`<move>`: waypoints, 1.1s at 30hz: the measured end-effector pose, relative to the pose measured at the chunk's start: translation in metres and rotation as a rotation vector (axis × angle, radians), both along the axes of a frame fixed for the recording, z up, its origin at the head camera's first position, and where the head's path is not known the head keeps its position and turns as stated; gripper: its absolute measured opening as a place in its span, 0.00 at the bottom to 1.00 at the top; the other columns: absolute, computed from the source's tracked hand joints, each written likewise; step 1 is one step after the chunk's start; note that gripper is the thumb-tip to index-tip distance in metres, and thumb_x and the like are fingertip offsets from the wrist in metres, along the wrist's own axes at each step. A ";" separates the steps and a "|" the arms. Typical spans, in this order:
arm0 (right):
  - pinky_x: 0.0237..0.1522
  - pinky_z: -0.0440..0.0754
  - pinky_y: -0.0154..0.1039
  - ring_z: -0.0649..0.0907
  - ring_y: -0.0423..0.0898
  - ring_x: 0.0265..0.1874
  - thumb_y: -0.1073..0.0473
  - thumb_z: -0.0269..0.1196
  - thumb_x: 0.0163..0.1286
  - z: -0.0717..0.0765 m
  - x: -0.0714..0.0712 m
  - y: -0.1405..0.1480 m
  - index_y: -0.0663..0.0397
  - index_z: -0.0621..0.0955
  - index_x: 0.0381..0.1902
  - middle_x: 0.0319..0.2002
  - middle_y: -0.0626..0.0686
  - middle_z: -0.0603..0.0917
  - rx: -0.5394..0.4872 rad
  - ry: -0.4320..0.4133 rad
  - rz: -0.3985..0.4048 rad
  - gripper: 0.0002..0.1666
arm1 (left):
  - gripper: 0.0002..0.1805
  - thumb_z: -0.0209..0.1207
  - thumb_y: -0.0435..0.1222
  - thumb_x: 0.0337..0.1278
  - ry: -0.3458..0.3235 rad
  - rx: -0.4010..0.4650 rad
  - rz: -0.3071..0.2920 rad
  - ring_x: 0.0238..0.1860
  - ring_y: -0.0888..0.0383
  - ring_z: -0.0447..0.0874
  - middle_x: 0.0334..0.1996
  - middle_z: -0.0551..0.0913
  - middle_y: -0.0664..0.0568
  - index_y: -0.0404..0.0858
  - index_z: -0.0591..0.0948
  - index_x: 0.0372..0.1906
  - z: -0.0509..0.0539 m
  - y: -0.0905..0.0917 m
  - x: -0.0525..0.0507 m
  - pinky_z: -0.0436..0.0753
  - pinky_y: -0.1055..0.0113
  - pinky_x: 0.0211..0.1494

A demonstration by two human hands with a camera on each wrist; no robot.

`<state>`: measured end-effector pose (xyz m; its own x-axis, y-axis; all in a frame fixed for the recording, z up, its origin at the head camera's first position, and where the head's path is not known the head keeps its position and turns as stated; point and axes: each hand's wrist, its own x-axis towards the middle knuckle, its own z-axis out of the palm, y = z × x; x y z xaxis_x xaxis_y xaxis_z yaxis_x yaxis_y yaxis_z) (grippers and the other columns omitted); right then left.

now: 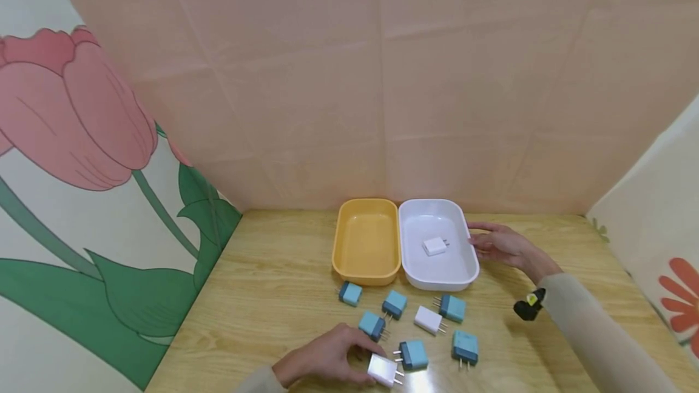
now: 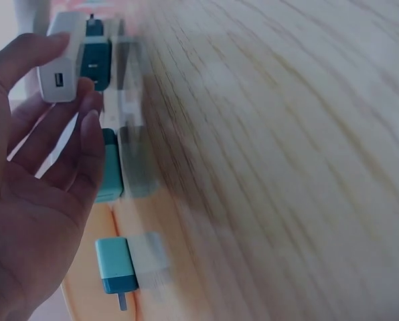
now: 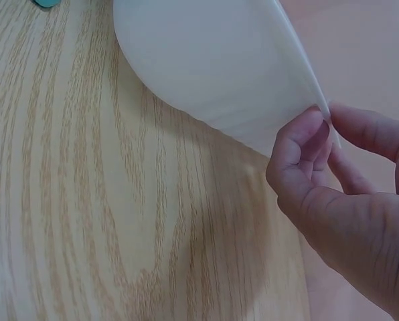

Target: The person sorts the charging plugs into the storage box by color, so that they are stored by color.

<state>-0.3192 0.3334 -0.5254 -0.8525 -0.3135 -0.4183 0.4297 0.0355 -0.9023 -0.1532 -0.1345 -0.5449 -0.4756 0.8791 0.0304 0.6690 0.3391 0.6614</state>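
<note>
My left hand (image 1: 341, 353) pinches a white USB charger (image 1: 382, 370) between thumb and fingers at the table's near side. The USB port of this white charger (image 2: 60, 73) faces the camera in the left wrist view. A blue-and-teal charger (image 1: 413, 355) lies just right of it, prongs pointing left. At the far right, my right hand (image 1: 505, 246) holds the right rim of the white bin (image 1: 404, 247). Close up in the right wrist view, curled fingers (image 3: 290, 150) meet that bin's edge. Inside the white bin rests one white charger (image 1: 435, 246).
A yellow bin (image 1: 367, 247) stands against the white one's left side. Several blue-and-teal chargers, such as one (image 1: 465, 346) at right and one (image 1: 350, 293) at left, lie in front of the bins. Among them is a white charger (image 1: 428, 319). Cloth (image 1: 306, 108) hangs behind the table.
</note>
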 end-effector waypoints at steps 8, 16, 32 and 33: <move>0.52 0.85 0.37 0.83 0.40 0.45 0.60 0.62 0.80 0.003 0.002 -0.003 0.57 0.55 0.84 0.49 0.43 0.87 -0.002 -0.006 -0.003 0.44 | 0.21 0.72 0.42 0.64 -0.092 0.021 0.025 0.51 0.80 0.81 0.53 0.90 0.64 0.49 0.86 0.61 0.001 0.002 0.001 0.81 0.80 0.55; 0.51 0.85 0.37 0.83 0.41 0.45 0.61 0.61 0.80 0.005 0.003 -0.004 0.57 0.53 0.85 0.49 0.44 0.87 -0.009 -0.021 -0.008 0.44 | 0.22 0.73 0.41 0.63 -0.244 0.095 0.079 0.45 0.77 0.84 0.50 0.91 0.62 0.48 0.86 0.61 -0.005 0.004 0.002 0.86 0.77 0.49; 0.52 0.85 0.38 0.82 0.42 0.46 0.60 0.61 0.80 0.005 0.003 -0.004 0.57 0.53 0.84 0.50 0.45 0.86 0.009 -0.004 0.003 0.44 | 0.21 0.77 0.39 0.57 -0.396 0.199 0.155 0.44 0.74 0.88 0.49 0.92 0.60 0.45 0.87 0.56 -0.002 0.013 0.002 0.87 0.73 0.52; 0.52 0.85 0.38 0.82 0.42 0.46 0.60 0.61 0.80 0.005 0.003 -0.004 0.57 0.53 0.85 0.50 0.44 0.87 0.008 -0.004 0.005 0.44 | 0.21 0.77 0.40 0.57 -0.381 0.194 0.159 0.43 0.74 0.88 0.48 0.92 0.61 0.46 0.87 0.56 -0.002 0.013 0.002 0.87 0.73 0.52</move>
<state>-0.3158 0.3294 -0.5203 -0.8494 -0.3141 -0.4241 0.4329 0.0450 -0.9003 -0.1516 -0.1212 -0.5466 -0.6137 0.7894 -0.0166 0.3148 0.2640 0.9117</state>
